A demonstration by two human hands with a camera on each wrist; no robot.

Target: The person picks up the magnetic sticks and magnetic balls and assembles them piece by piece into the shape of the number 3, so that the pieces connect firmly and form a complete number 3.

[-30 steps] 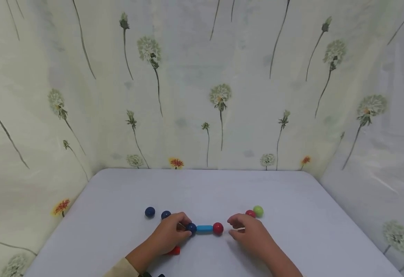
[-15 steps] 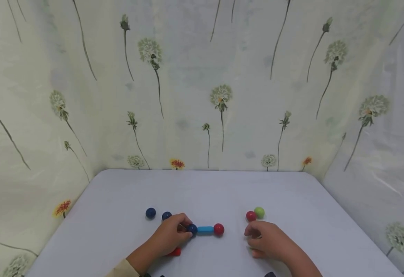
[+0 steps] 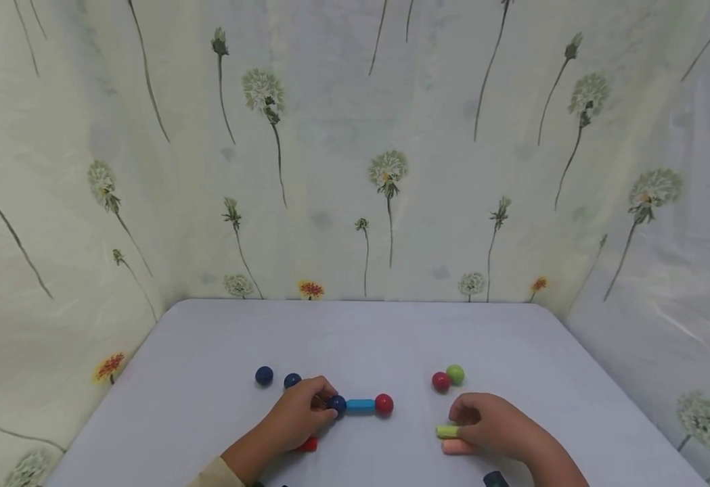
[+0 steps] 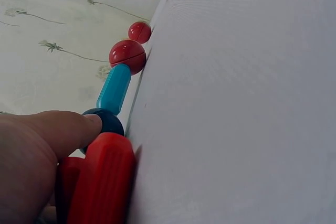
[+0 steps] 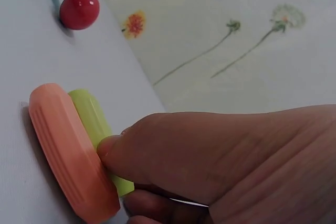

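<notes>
My left hand (image 3: 298,414) pinches a dark blue ball (image 3: 338,404) between thumb and fingers. From that ball a light blue rod (image 3: 361,405) runs right to a red ball (image 3: 384,404), the three joined in a line on the table. Thumb and fingers of my right hand (image 3: 497,426) grip a yellow-green rod (image 5: 92,116). Right alongside it lies a ridged salmon-coloured rod (image 5: 73,153), on the near side. Close under my left hand are red rods (image 4: 104,182), partly hidden by the hand in the head view.
Behind my left hand sit two more dark blue balls (image 3: 264,376), one partly covered by it. Another red ball (image 3: 441,381) and a green ball (image 3: 455,374) are beyond my right hand. A dark piece (image 3: 495,479) shows at the bottom edge. Flowered cloth (image 3: 330,169) hangs behind the white table (image 3: 355,331).
My right hand has moved away from the joined red ball, rightward and nearer to me, and has taken hold of the yellow-green rod. The left hand keeps its pinch on the dark blue ball.
</notes>
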